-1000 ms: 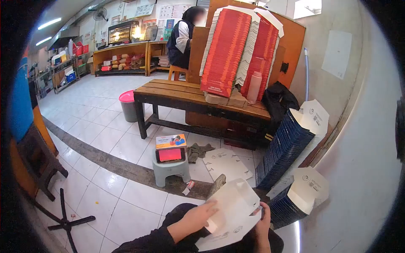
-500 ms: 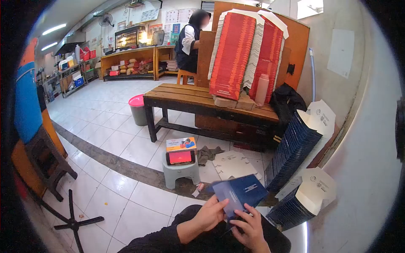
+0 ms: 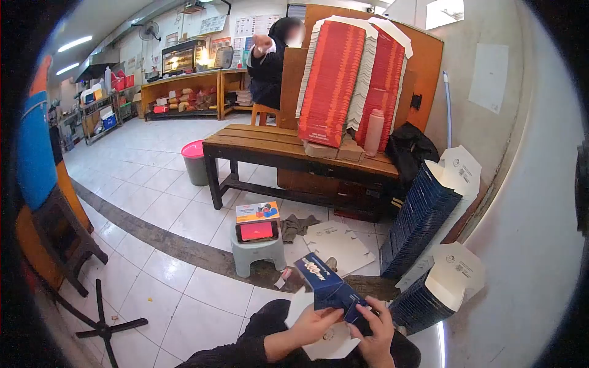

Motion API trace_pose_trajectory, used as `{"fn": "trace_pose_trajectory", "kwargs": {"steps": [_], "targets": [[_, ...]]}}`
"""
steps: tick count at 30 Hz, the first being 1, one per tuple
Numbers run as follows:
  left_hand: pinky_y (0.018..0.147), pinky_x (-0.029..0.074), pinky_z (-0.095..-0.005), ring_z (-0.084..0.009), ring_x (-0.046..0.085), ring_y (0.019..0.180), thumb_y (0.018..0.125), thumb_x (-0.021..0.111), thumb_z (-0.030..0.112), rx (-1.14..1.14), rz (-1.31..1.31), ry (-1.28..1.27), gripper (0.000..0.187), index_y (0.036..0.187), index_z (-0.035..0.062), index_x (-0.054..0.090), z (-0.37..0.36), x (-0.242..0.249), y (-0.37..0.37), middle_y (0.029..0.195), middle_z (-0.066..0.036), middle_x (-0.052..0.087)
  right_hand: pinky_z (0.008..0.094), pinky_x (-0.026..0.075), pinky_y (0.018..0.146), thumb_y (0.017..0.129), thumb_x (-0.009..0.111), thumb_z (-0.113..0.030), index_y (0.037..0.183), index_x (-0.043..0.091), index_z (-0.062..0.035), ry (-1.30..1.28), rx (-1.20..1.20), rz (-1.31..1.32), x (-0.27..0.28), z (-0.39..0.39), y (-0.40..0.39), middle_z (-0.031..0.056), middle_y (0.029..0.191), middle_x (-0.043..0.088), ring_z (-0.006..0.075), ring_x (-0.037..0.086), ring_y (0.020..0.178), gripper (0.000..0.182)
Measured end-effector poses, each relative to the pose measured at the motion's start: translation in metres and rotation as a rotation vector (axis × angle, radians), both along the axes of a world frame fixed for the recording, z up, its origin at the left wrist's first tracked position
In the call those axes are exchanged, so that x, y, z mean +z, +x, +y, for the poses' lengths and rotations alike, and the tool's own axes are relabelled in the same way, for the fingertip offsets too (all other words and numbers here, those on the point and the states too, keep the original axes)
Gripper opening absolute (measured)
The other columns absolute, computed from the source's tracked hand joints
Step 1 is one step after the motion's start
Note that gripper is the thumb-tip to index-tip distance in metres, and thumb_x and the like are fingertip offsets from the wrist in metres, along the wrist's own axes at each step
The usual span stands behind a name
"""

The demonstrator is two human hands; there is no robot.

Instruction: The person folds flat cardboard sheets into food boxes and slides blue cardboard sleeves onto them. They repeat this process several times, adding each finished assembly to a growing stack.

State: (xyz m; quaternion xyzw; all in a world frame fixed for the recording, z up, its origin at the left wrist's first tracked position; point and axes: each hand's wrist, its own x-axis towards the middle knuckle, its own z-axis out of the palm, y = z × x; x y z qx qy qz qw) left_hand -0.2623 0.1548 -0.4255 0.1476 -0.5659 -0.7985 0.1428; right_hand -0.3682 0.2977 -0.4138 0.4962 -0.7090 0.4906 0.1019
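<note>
A dark blue cardboard food box (image 3: 324, 287) with white lettering is between my hands, above my lap. It is partly folded, and its white inner flaps spread out below and to the left. My left hand (image 3: 311, 328) is closed on the near left side of the box, thumb pressed on the blue card. On the right, the fingers of my right hand (image 3: 375, 328) curl round the blue end panel. Close by on the right stand a short stack of nested blue boxes (image 3: 423, 306) and a taller blue stack (image 3: 420, 221).
Flat white card (image 3: 338, 246) lies on the floor ahead. A grey stool (image 3: 257, 253) bears a phone (image 3: 257, 231) and a small carton (image 3: 257, 211). Behind, a wooden bench (image 3: 264, 142) carries red box stacks (image 3: 332, 83) and a bottle (image 3: 373, 133). A person (image 3: 268, 73) sits beyond.
The blue box has been turned and opened out, so its white inside flaps and large lettering now show. My hands have shifted with it. The person at the back has raised a hand.
</note>
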Motion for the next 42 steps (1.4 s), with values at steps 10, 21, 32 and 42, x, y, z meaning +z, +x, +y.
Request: {"fn": "trace_pose_trajectory", "kwargs": {"steps": [10, 21, 32, 42], "targets": [[0.094, 0.047, -0.0288, -0.0150, 0.058, 0.104, 0.097, 0.052, 0.008, -0.054, 0.245, 0.077, 0.030, 0.125, -0.0005, 0.052, 0.012, -0.038, -0.005, 0.116, -0.008, 0.061, 0.0305, 0.052, 0.081, 0.058, 0.086, -0.009, 0.092, 0.074, -0.0048, -0.076, 0.004, -0.107, -0.024, 0.006, -0.005, 0.0197, 0.117, 0.061, 0.0250, 0.063, 0.101, 0.036], [0.078, 0.049, -0.0363, -0.0280, 0.064, 0.092, 0.089, 0.059, 0.017, -0.273, -0.059, -0.999, 0.024, 0.109, 0.0029, 0.062, -0.026, -0.072, -0.010, 0.096, -0.019, 0.063, 0.0396, 0.045, 0.092, 0.078, 0.073, -0.017, 0.114, 0.064, -0.0074, 0.119, -0.067, -0.088, -0.011, 0.001, -0.001, 0.0187, 0.119, 0.059, 0.0345, 0.057, 0.107, 0.038], [0.086, 0.048, -0.0451, -0.0417, 0.061, 0.099, 0.088, 0.060, 0.015, -0.430, -0.354, -0.885, 0.048, 0.132, 0.0076, 0.046, -0.020, -0.087, 0.011, 0.107, -0.024, 0.063, 0.0436, 0.034, 0.104, 0.079, 0.070, -0.021, 0.101, 0.063, -0.0064, 0.347, 0.358, -0.167, -0.076, 0.004, -0.019, 0.0177, 0.128, 0.053, 0.0331, 0.049, 0.119, 0.027], [0.075, 0.050, -0.0429, -0.0415, 0.063, 0.089, 0.082, 0.069, 0.016, -0.452, -0.360, -0.957, 0.070, 0.137, -0.0047, 0.033, -0.012, -0.084, 0.023, 0.094, -0.026, 0.065, 0.0600, 0.026, 0.106, 0.085, 0.064, -0.024, 0.117, 0.056, -0.0117, 0.567, 0.335, 0.011, -0.108, 0.008, 0.004, 0.0099, 0.142, 0.042, 0.0354, 0.038, 0.131, 0.035]]}}
